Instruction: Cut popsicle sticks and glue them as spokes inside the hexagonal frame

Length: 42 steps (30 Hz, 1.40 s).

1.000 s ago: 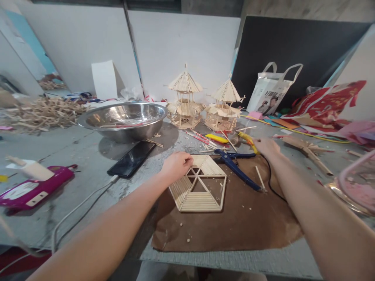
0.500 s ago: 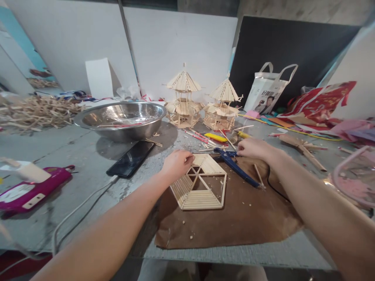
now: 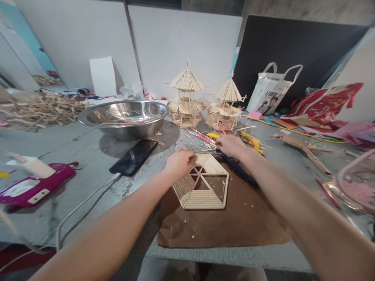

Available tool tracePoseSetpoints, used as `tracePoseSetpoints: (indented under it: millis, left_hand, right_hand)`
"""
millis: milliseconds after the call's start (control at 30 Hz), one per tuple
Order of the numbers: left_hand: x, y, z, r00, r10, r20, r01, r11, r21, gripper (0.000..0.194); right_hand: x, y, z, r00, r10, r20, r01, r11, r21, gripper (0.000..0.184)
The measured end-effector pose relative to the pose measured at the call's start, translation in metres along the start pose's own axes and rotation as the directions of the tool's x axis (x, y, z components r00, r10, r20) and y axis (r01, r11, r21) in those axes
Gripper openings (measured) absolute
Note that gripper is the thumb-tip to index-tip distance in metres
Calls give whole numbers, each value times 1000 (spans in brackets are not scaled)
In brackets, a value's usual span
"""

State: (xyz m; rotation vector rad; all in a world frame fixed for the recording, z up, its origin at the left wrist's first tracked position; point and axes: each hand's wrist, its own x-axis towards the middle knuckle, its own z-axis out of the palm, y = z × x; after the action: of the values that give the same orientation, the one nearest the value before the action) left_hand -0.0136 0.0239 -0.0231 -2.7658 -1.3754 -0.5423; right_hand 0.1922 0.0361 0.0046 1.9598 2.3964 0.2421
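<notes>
Hexagonal stick frame [image 3: 204, 200], left hand [image 3: 181, 162] at its far-left edge.
Right hand [image 3: 232, 146] is apart, beyond its far-right side, by blue-handled cutters [image 3: 243, 174]; both grips unclear.

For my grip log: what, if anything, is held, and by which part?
Left hand seemingly holds the stick frame by its upper-left edge; right hand: cannot tell.

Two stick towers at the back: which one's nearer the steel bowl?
The left tower, right beside the steel bowl; its tip also sits higher in the picture. The right tower stands nearer the white bag.
</notes>
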Motion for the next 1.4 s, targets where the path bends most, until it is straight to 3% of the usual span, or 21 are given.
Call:
tracePoseSetpoints:
  millis: [267, 467, 633, 767, 833, 900, 967, 1000, 1067, 1133, 1200, 1400]
  left_hand:
    - [-1, 1, -1, 1000, 2, -11, -2, 1000, 19, 24]
    - [-1, 0, 1, 1000, -1, -14, 1, 1000, 15, 23]
    - [-2, 0, 2, 1000, 0, -28, -1, 1000, -14, 22]
    - [-2, 1, -1, 997, -32, -75, 26, 997, -76, 21]
    - [-2, 2, -3, 993, -47, -110, 34, 992, -118, 22]
    - [-1, 3, -6, 989, -61, -135, 38, 985, -167, 25]
    - [-1, 5, -9, 990, -77, -121, 46, 970, -239, 28]
    - [0, 6, -10, 992, -79, -93, 50, 957, -286, 30]
    - [-1, 9, -12, 999, -49, 5, 47, 920, -390, 31]
    - [-3, 15, -14, 993, 24, 119, 36, 877, -480, 31]
    - [-5, 21, -17, 974, 110, 199, 16, 840, -543, 29]
    - [-10, 32, -20, 930, 178, 322, 36, 827, -561, 26]
  right_hand:
    - [36, -21, 6, 989, -93, 111, 98, 994, -38, 17]
    - [41, -27, 13, 990, -112, 82, 116, 992, -52, 21]
    - [36, -21, -1, 993, -105, -61, 106, 994, 6, 17]
    - [17, -12, -18, 959, 16, -281, 30, 987, 158, 23]
    - [3, -8, -21, 880, 236, -412, 37, 831, 554, 17]
    - [-14, -8, -20, 847, 419, -328, 115, 458, 882, 12]
    - [-30, -10, -16, 860, 474, -191, 187, 55, 981, 10]
    - [-38, -13, -13, 870, 473, -136, 200, -87, 976, 11]
    - [-54, -19, -7, 884, 464, -48, 189, -263, 946, 12]
    - [-67, -26, -2, 902, 430, 40, 133, -366, 921, 13]
    - [-77, -32, 3, 915, 390, 101, 75, -412, 908, 13]
    - [-92, -39, 17, 927, 338, 162, -8, -414, 910, 12]
